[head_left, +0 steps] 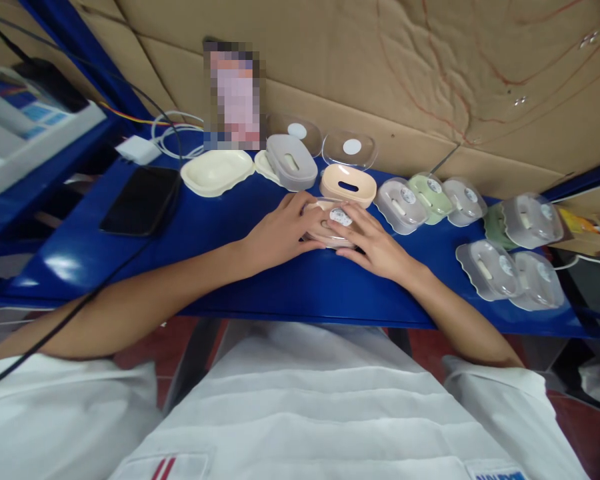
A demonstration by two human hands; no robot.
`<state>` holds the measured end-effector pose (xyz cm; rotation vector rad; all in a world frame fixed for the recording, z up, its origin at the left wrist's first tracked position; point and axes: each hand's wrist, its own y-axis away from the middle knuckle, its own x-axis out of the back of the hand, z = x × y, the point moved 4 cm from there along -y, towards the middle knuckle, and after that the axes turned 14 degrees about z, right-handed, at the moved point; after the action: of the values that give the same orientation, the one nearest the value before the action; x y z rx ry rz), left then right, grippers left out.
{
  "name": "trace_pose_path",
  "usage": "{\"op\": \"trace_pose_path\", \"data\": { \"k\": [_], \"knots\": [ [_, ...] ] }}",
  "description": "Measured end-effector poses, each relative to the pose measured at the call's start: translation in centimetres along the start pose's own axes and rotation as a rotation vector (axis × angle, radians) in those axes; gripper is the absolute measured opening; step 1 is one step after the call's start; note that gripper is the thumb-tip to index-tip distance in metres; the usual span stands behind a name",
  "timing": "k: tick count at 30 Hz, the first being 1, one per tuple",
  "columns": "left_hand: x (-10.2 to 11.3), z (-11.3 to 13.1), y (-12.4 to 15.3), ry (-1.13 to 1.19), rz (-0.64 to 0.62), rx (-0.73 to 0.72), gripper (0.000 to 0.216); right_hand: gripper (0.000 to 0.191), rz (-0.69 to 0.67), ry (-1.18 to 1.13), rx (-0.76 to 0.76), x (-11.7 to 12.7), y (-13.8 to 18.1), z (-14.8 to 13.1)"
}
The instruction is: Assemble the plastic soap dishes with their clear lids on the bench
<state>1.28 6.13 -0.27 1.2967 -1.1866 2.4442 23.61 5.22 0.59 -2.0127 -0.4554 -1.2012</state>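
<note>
A soap box (333, 241) with a clear lid and a round printed sticker sits on the blue table before me. My left hand (286, 228) grips its left side, fingers curled over the lid. On the opposite side, my right hand (375, 241) closes around the box with its fingers across the lid near the sticker. The two hands cover much of the box. Just behind it rest a peach slotted soap tray (349, 185) and a grey one (293, 162). A cream oval dish (217, 172) lies farther left.
Two clear lids (351, 148) with white round labels lean against the cardboard wall (300, 60). Several lidded soap boxes (403, 203) stand to the right on the blue table (280, 287). At left are a black phone (141, 200), a white charger (138, 151) and a black cable crossing my left arm.
</note>
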Motion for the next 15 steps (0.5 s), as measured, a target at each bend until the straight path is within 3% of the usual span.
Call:
{"op": "trace_pose_path", "data": {
  "k": [11,15],
  "knots": [
    [-0.1,-0.6,-0.2,0.065,-0.029,0.004,0.062,0.064,0.070,0.015,0.017,-0.6,0.2,1.7],
    [0.5,-0.1,-0.3,0.098,0.007,0.046,0.066,0.057,0.102,0.102,0.020,1.1,0.1,1.7]
  ]
}}
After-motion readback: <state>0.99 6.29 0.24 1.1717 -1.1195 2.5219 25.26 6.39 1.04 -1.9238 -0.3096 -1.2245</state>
